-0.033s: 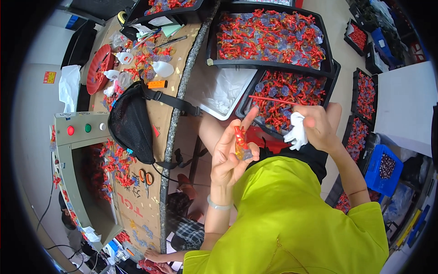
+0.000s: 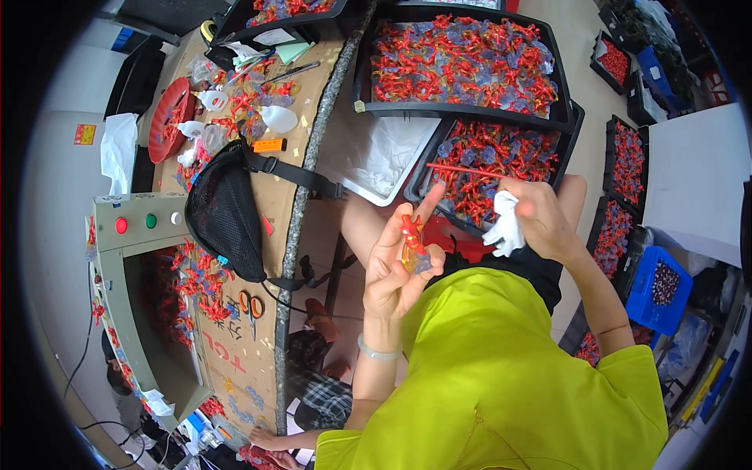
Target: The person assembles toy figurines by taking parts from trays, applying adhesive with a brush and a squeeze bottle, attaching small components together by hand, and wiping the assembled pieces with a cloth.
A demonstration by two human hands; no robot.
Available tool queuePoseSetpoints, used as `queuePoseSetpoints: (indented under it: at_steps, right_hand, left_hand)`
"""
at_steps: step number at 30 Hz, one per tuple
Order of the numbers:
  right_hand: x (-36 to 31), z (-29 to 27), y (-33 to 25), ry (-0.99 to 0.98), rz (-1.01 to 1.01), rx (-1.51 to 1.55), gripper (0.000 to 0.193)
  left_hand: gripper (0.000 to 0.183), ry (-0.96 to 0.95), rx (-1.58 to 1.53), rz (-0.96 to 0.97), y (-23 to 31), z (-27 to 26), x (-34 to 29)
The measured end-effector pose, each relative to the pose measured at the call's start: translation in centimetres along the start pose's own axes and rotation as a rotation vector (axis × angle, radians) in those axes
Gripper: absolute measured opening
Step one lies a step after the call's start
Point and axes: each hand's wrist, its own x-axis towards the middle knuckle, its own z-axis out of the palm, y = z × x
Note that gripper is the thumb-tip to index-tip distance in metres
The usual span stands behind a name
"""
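A small figurine (image 2: 413,244), red above with a see-through yellow and purplish base, is pinched between the thumb and fingers of my left hand (image 2: 384,278). The index finger of that hand points up past it. My right hand (image 2: 544,223) is closed round a thin red stick (image 2: 464,170), whose far end reaches left over a tray of figurines. A crumpled white cloth or tissue (image 2: 505,227) hangs from the same hand. The stick's tip is apart from the held figurine.
Black trays of red and purple figurines (image 2: 462,66) stand ahead, beside a white bin (image 2: 384,153). On the left bench lie a black mesh bag (image 2: 227,211), scissors (image 2: 252,305), white bottles (image 2: 280,119) and a grey machine box (image 2: 145,219). Another person's hand (image 2: 266,439) shows at lower left.
The figurine has turned slightly in my left fingers. My right hand and the white cloth have shifted a little to the left.
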Motion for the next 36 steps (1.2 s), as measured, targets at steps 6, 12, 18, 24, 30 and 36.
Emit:
queuePoseSetpoints:
  at_steps: [6, 12, 18, 24, 30, 36]
  right_hand:
    - [0.7, 0.8, -1.7, -0.045, 0.133, 0.128, 0.027]
    - [1.5, 1.7, -2.9, 0.126, -0.120, 0.147, 0.022]
    - [2.2, 5.2, -4.4, 0.333, -0.429, 0.025, 0.023]
    - [1.4, 4.8, -4.8, 0.346, -0.368, -0.162, 0.027]
    - [2.5, 2.7, -4.4, 0.413, 0.087, 0.152, 0.018]
    - [5.3, 2.7, -0.8, 0.232, 0.044, -0.067, 0.025]
  left_hand:
    - [0.062, 0.107, -0.363, -0.060, -0.5, 0.9, 0.5]
    - [0.071, 0.141, -0.611, -0.083, -1.0, 1.1, 0.2]
    - [0.068, 0.140, -0.456, -0.072, -1.7, 0.5, -0.7]
    - [0.071, 0.182, -0.706, -0.042, -1.1, 1.1, -0.4]
    - [0.075, 0.152, -0.927, -0.073, -0.6, -0.5, -0.8]
    - [0.070, 0.184, -0.872, -0.033, -0.1, -1.6, -2.4]
